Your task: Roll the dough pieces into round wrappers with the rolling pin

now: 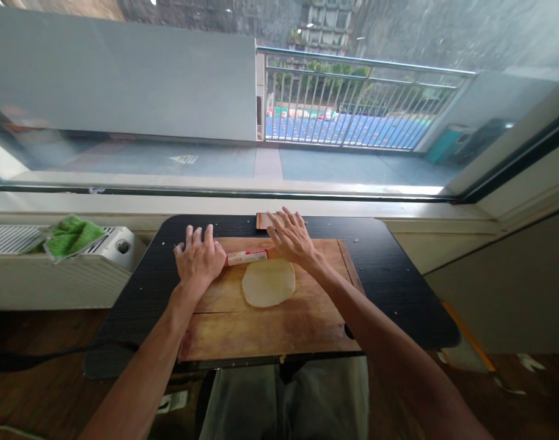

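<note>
A rolling pin [247, 257] with a red and white label lies across the wooden cutting board [270, 339], beyond a flat, roundish sheet of dough [269, 284]. On its left end rests the palm of my left hand [199, 253], fingers apart and pointing forward. My right hand [291, 237] lies over the other end, flat, with its fingers stretched out and spread. Both ends of the pin are hidden under my palms. The pin sits at the dough's far edge; whether it touches the dough I cannot tell.
The board lies on a black table [398, 299] dotted with small crumbs. Partly behind my right fingers is a flat phone-like object [261, 221]. A green cloth [73, 237] drapes over a white radiator [50, 278] at left. A window sill [123, 205] borders the far side.
</note>
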### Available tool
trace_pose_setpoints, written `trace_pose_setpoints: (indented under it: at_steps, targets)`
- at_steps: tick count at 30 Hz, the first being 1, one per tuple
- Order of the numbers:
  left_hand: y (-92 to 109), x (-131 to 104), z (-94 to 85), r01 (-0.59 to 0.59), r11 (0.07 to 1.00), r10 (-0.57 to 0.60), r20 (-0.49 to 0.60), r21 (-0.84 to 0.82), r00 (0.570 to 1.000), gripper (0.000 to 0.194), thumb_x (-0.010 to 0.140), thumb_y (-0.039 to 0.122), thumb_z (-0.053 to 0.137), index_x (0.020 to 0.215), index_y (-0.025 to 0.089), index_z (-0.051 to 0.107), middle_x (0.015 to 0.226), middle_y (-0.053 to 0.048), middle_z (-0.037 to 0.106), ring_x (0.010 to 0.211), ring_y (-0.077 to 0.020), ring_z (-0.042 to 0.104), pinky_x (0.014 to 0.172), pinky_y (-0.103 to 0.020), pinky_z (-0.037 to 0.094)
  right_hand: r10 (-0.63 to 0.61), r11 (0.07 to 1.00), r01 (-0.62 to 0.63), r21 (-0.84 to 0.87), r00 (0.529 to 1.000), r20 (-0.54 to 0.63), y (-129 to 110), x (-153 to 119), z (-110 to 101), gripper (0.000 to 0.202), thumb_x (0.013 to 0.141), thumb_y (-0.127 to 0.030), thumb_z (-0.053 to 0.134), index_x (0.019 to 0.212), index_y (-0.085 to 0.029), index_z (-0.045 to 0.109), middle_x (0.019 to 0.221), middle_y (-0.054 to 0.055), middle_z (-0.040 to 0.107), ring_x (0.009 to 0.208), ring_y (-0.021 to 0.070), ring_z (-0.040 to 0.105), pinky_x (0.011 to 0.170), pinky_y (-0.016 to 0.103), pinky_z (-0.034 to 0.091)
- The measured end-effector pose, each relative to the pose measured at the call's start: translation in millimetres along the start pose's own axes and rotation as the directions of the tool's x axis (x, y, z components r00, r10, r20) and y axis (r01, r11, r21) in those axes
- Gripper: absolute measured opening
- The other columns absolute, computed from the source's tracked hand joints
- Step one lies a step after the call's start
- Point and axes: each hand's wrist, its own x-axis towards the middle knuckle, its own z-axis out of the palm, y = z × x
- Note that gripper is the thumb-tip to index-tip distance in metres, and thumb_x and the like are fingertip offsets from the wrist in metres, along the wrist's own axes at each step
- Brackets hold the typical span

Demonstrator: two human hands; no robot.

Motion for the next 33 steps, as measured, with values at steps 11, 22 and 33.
trace_pose_setpoints:
  at_steps: [11,22,33]
  targets:
    - [1.3,18.1,1.7,-0.036,0.999,0.033,0.086,0.036,0.996,0.065,0.103,0.025,0.037,0.164,0.013,0.054,0.168,-0.024,0.053,0.166,-0.0405,0.034,0.123,-0.071,0.042,-0.068,0.997,0.067,0.035,0.998,0.017,6.1,8.3,3.6,0.054,0.116,-0.033,0.040,0.168,-0.021,0.048,0.165,0.015,0.058,0.165,0.0344,0.035,0.135,0.064,0.028]
    - [-6.3,-22.3,-5.7,-0.181,0.979,0.170,0.115,0.091,0.979,0.068,0.106,0.028,0.029,0.168,0.008,0.049,0.167,-0.024,0.055,0.163,-0.0406,0.042,0.124,-0.065,0.044,-0.052,0.997,0.048,0.058,0.996,0.068,-11.8,-36.3,-18.0,0.058,0.114,-0.029,0.041,0.168,-0.009,0.048,0.173,0.020,0.048,0.164,0.0309,0.042,0.134,0.052,0.038]
    - [-3.2,-75.8,-11.5,-0.191,0.981,0.193,-0.047,0.044,0.980,0.068,0.111,0.037,0.026,0.165,0.002,0.050,0.161,-0.030,0.058,0.154,-0.0416,0.053,0.126,-0.058,0.043,-0.041,0.993,0.035,0.113,0.998,0.045,-25.3,-89.1,-31.6,0.066,0.117,-0.041,0.037,0.173,-0.007,0.038,0.178,0.020,0.038,0.169,0.0326,0.031,0.137,0.055,0.036]
